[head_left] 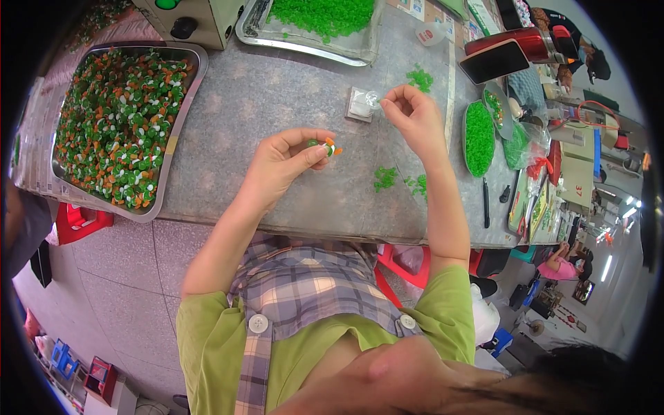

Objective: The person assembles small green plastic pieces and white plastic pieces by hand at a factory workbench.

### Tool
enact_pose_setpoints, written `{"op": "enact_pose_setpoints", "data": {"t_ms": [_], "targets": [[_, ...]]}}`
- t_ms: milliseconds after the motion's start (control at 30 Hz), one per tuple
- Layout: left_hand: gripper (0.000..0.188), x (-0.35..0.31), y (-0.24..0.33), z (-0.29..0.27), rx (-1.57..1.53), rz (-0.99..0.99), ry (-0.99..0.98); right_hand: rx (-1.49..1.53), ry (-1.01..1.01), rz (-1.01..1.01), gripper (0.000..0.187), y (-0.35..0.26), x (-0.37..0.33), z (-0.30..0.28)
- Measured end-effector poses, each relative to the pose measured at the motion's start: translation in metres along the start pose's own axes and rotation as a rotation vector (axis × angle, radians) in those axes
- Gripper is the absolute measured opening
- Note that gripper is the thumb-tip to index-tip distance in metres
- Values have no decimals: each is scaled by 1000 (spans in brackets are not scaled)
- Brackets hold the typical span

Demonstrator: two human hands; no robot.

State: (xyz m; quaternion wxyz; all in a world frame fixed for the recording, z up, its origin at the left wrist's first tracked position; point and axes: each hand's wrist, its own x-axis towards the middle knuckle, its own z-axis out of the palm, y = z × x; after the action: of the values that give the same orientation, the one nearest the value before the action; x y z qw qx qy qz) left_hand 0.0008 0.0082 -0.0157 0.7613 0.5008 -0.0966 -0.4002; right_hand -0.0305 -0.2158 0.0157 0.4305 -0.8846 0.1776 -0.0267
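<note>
Over the middle of the table, my left hand (282,160) is closed in a pinch around a small green, white and orange plastic figure (331,146). Its orange parts stick out past the thumb and forefinger. To the right, my right hand (417,119) is raised with thumb and forefinger together. Whatever sits between those fingertips is too small to tell. Just left of them lies a small white square block (360,105), with a clear shiny piece at its right side. Small bright green pieces (385,178) lie in loose clusters below and right of the hands.
A metal tray (164,162) heaped with green, white and orange pieces stands at the left. Another metal tray (304,45) with green pieces is at the back. On the right are an oval dish (467,162) of green pieces, a phone (494,62) and a black pen (485,204).
</note>
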Motion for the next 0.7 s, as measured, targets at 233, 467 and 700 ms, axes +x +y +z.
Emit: {"op": "enact_pose_setpoints", "data": {"t_ms": [233,467,700], "targets": [[25,-1,0,2,5,9,58,11,13,3,8,1,-2,-2],[28,0,-2,2,18,30,19,-193,32,-62,10,-4,1,-1],[32,-3,4,8,-47,29,45,-108,58,-37,10,1,-4,-5]]}}
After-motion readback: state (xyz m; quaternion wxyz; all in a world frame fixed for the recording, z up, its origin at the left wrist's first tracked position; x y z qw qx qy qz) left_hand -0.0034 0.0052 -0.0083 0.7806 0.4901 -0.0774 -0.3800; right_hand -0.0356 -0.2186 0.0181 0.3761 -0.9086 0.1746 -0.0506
